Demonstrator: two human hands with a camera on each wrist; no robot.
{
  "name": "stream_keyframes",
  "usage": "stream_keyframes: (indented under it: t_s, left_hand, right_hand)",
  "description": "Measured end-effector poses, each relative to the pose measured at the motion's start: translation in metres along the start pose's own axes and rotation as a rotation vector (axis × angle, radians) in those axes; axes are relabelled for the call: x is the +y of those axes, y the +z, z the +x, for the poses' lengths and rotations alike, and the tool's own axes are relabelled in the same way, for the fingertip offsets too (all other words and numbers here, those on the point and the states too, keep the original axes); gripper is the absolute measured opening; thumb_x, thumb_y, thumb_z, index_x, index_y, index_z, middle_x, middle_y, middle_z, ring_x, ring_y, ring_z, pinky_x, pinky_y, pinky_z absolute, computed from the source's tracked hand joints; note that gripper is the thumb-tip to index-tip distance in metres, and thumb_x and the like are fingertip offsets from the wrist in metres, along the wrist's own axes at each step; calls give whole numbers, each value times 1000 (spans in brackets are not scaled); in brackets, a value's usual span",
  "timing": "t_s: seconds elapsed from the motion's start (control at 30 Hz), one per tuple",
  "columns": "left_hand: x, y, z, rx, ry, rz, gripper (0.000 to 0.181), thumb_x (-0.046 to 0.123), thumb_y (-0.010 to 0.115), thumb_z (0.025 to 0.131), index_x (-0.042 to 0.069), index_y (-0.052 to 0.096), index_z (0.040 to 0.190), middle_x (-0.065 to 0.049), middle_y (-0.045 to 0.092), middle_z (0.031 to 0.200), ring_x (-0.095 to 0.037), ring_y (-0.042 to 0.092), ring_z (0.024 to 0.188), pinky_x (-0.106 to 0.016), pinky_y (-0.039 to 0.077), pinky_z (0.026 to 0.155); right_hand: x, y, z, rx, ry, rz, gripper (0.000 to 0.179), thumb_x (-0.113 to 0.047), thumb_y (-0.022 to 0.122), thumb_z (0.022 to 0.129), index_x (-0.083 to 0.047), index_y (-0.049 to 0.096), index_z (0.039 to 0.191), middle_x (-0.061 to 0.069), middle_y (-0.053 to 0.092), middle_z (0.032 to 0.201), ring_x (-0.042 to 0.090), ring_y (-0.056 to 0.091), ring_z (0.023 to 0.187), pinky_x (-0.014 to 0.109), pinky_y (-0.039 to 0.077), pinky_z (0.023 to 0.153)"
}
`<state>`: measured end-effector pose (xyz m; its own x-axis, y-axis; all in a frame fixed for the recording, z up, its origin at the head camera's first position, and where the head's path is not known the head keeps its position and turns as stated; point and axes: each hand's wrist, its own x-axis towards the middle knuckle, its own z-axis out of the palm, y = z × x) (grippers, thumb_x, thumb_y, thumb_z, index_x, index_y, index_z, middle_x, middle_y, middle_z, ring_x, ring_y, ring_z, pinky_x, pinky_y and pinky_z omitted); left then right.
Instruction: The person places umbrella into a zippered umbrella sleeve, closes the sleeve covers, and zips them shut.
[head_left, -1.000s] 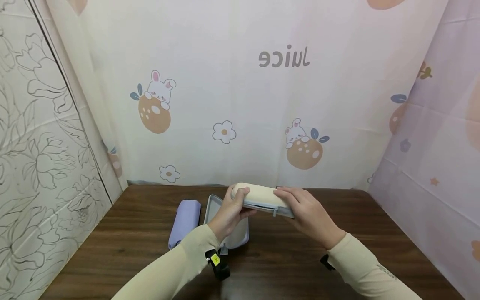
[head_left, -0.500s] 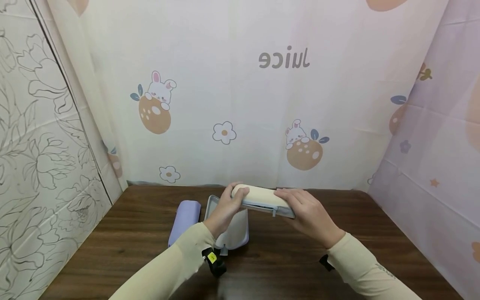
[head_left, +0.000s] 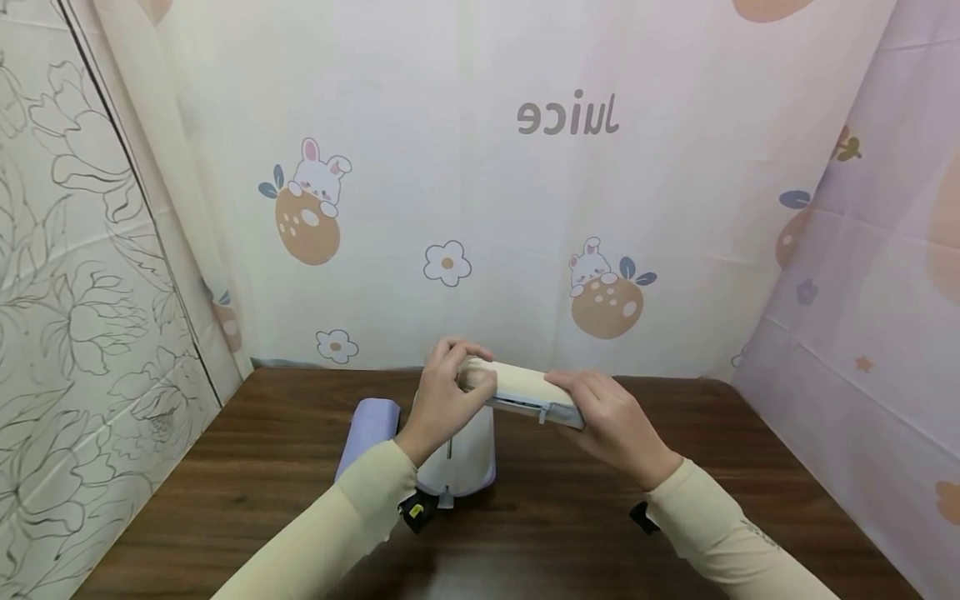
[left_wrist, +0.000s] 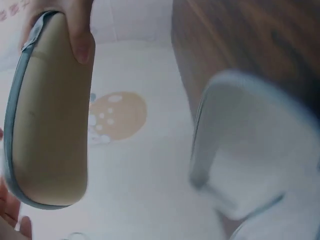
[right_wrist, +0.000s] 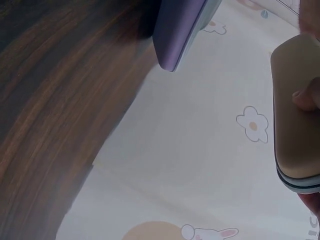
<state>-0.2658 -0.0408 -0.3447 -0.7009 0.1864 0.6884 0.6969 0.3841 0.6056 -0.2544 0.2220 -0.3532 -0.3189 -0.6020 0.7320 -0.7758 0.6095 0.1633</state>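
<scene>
My right hand (head_left: 611, 421) grips the right end of a cream hard-shell zip case (head_left: 525, 383) with blue-grey trim, held up above the table. A zip pull hangs from its near side, and a thin dark gap runs along the zip left of it. In the right wrist view the thumb presses on the shell of the cream case (right_wrist: 295, 135). My left hand (head_left: 442, 396) curves about the left end, thumb and fingers spread. The left wrist view has its fingers (left_wrist: 11, 210) apart from the cream case (left_wrist: 52, 115).
Beneath the left hand an open case (head_left: 468, 467) with a pale lining and purple outer edge lies on the brown wooden table (head_left: 585, 525). A purple case (head_left: 367, 433) lies left of it. Patterned curtain (head_left: 450, 167) rises behind the table's far edge.
My left hand has loosened from the case's left end, its fingers lifting and spreading. The right hand keeps its grip on the nearly still case. More of the open case below shows.
</scene>
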Motion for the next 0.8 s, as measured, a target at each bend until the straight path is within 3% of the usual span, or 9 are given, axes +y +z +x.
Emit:
stream_keyframes:
  t_s: [0.13,0.3,0.53,0.8]
  left_hand:
    - [9,0,-1,9,263,161,4,17,71,86,20,70,89,7,58,88,-12,49,86,-37,38,79]
    - [23,5,-8,-19,411,315,14,32,79,83,22,69,83,10,61,82,-9,50,80,-33,35,74]
    - [33,14,-9,-5,488,487,35,50,85,75,20,68,79,8,59,80,-14,50,76,-33,41,79]
    - [36,15,-8,7,494,573,21,39,82,80,21,72,76,7,60,78,-15,51,73,-33,43,78]
  right_hand:
    - [2,0,2,6,16,-7,68,-7,89,68,0,61,129,11,67,111,27,65,95,44,57,79]
    - [1,2,5,32,17,-6,67,-7,88,69,0,61,130,12,67,115,28,65,97,45,56,79]
    - [-1,4,8,68,5,-11,72,-9,92,65,1,62,129,11,67,115,29,65,95,45,56,78]
    - [-3,3,9,41,15,-33,70,-12,92,68,1,61,130,12,67,115,29,65,97,45,56,80]
